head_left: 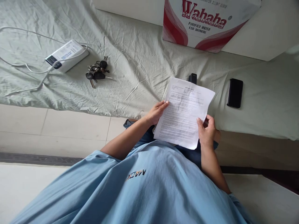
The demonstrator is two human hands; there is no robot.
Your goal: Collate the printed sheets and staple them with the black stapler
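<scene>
Printed sheet of paper [184, 113] held in both hands above the lap: left hand [157, 112] closed on its left edge, thumb on top; right hand [207, 132] curled around its lower right edge, thumb pressed on the page. Small black object [192, 77] just beyond the sheet's top edge, partly hidden. Black phone [234, 93] beyond the right hand, flat on the pale green bedsheet [140, 68]. Wahaha water carton [207, 21] farther off, contents not visible. Well left of the left hand: bunch of keys [97, 71], white power bank [67, 55] with white cable [28, 67] attached. Tiled floor [53, 127] beneath.
</scene>
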